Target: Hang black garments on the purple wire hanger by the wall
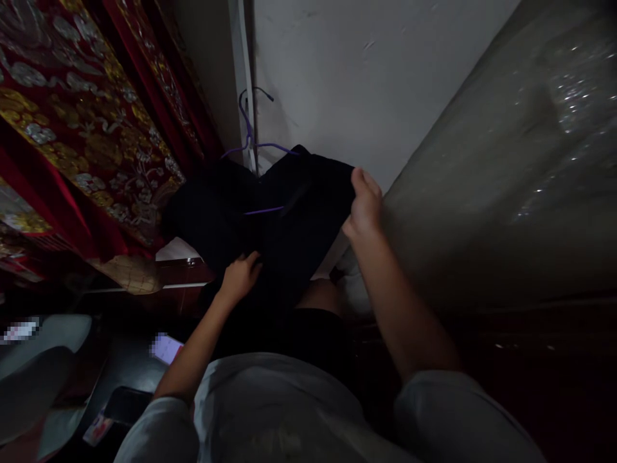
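A dark, nearly black shirt [308, 218] hangs spread on a thin purple hanger [276, 145]. The hanger's hook rises beside a pale vertical strip, and part of its lower bar shows at the shirt's open front. My right hand [365, 202] is closed on the shirt's outer edge at the right, thumb on the near side and fingers mostly hidden behind the cloth. Lower down, near the middle, my left hand [241, 278] has its fingers bent onto the shirt front, gripping the dark fabric. Folds there are hard to make out in the dim light.
Red curtains [96, 116] with gold and silver patterns hang at the left. A pale wall [366, 77] stands behind the shirt. Shiny plastic-like sheeting [506, 180] covers something large at the right. A dark phone-like object [128, 405] lies at the lower left.
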Available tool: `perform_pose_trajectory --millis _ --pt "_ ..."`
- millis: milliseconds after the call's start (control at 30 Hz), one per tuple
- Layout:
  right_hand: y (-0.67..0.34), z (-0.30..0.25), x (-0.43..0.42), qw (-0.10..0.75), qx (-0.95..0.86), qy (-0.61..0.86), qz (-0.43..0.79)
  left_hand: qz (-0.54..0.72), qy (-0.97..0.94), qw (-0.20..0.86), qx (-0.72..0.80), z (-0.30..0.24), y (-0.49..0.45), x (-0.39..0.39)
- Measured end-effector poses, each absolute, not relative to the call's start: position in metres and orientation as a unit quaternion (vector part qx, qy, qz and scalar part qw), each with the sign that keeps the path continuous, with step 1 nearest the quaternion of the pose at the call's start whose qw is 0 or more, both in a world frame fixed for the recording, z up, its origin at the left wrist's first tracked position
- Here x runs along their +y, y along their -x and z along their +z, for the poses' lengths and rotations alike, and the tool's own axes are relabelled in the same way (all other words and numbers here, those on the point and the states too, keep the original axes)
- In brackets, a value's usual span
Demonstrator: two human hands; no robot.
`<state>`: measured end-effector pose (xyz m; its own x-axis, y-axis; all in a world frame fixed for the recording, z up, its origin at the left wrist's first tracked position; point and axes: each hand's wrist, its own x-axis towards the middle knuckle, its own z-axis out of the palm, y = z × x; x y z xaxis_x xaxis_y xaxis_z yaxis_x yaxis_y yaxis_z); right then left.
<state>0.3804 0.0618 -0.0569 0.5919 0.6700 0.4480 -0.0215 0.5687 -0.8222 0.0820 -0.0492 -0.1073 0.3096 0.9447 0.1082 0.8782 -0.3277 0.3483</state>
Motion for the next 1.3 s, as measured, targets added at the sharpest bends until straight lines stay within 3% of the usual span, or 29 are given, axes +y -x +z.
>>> perform_pose_trajectory --millis 200,267,367,467,633,1000,1300 --pt "-0.328 -0.099 -0.002 0.804 -0.323 0.477 0.144 0.419 -0.763 0.175 0.460 -0.161 -0.100 -0.084" --pt "-0.291 -0.127 -0.046 0.806 -0.307 0.470 0.185 0.493 -0.729 0.195 0.432 -0.172 -0.112 -0.094" --pt "-0.248 -0.157 -0.090 0.678 -0.409 0.471 0.388 0.565 -0.671 0.232 0.421 -0.178 -0.125 -0.103" --pt "-0.237 -0.161 -0.093 0.587 -0.512 0.457 0.430 0.609 -0.594 0.295 0.434 -0.173 -0.126 -0.104" --pt "-0.252 -0.149 -0.077 0.531 -0.581 0.454 0.418 0.650 -0.530 0.313 0.446 -0.166 -0.124 -0.104" --pt "-0.259 -0.138 -0.095 0.515 -0.543 0.485 0.453 0.645 -0.513 0.319 0.467 -0.180 -0.139 -0.101" --pt "-0.259 -0.131 -0.095 0.467 -0.377 0.458 0.656 0.607 -0.551 0.307 0.483 -0.181 -0.143 -0.111"
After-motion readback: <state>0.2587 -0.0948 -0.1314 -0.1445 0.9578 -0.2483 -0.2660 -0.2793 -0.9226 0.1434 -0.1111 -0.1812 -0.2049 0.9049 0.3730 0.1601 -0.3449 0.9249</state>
